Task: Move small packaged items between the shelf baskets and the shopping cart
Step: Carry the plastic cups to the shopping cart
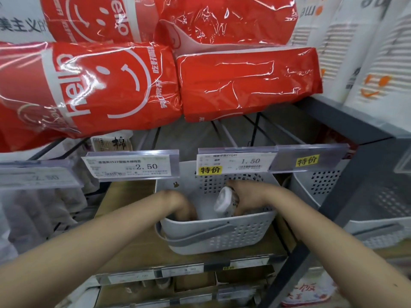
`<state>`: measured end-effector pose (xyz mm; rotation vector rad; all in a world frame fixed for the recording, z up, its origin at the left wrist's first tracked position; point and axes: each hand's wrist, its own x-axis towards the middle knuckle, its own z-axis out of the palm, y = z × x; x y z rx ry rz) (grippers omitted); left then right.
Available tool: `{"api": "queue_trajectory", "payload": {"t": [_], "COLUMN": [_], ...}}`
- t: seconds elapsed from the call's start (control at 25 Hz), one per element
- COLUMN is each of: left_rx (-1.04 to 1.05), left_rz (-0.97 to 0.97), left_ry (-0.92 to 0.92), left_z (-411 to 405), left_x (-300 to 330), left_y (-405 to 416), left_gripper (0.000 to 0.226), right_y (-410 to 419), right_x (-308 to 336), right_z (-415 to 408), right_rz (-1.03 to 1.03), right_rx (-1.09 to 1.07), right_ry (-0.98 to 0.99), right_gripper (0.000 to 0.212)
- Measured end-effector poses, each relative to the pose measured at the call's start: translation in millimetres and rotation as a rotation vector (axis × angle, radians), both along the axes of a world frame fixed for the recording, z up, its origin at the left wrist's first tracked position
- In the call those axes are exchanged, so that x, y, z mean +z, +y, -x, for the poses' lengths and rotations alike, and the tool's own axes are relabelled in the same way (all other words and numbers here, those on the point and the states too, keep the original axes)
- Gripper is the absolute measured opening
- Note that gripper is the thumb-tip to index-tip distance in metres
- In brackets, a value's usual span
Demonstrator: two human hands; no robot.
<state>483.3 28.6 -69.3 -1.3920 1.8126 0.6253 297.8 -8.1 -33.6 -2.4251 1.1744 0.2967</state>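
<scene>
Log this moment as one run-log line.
right hand: grips small container | left hand: reaching down in grey basket, fingers hidden | cart: not in view

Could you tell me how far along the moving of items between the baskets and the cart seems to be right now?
Done: nothing can be confirmed, since no cart is in view. In hand: the right hand grips a small white container inside the white basket, while the left hand reaches down into the same basket, its fingers hidden by the wall. Left: whether the container is going in or coming out cannot be told from this view.
</scene>
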Motion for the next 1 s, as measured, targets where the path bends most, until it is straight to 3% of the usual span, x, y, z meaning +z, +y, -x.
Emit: {"api": "queue_trajectory", "payload": {"t": [0.16, 0.32, 0.56, 0.76, 1.0], "left_rx": [0.018, -0.03, 0.056, 0.09, 0.253], "left_rz": [0.03, 0.135, 0.12, 0.292, 0.774], "left_ry": [-0.09, -0.086, 0.026, 0.463, 0.971], "left_z": [6, 0, 1, -14, -30], "left_x": [5, -3, -4, 21, 23], "left_y": [-2, -8, -10, -6, 18], "left_gripper": [0.042, 0.043, 0.04, 0.05, 0.064], "right_y": [11, 16, 18, 17, 29], "right_x": [3, -4, -13, -18, -12], "right_z": [17, 27, 31, 31, 29], "right_rz": [0.033, 0.116, 0.163, 0.239, 0.354], "right_rx": [-0.07, -0.176, -0.268, -0.323, -0.325], "right_ry": [-0.198, -0.392, -0.54, -0.641, -0.777], "right_gripper": [0.058, 0.062, 0.074, 0.07, 0.059]}}
